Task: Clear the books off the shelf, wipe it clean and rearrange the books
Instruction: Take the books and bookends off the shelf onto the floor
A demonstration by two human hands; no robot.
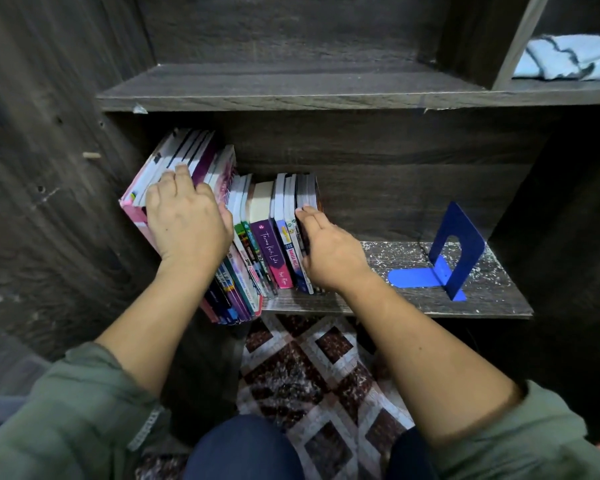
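A row of several books (269, 233) stands at the left end of the lower shelf (413, 303), spines toward me. The taller books on the left lean and stick out past the shelf's front edge. My left hand (187, 220) lies over the tops of those tall books, fingers curled over their upper edges. My right hand (326, 251) presses flat against the outer face of the rightmost book, fingers straight. White specks cover the bare shelf board to the right of the books.
A blue metal bookend (454, 254) stands on the right part of the lower shelf. A light blue cloth (568, 58) lies in the upper right compartment. The upper shelf board (291, 95) juts out above the books. A patterned rug (312, 368) covers the floor below.
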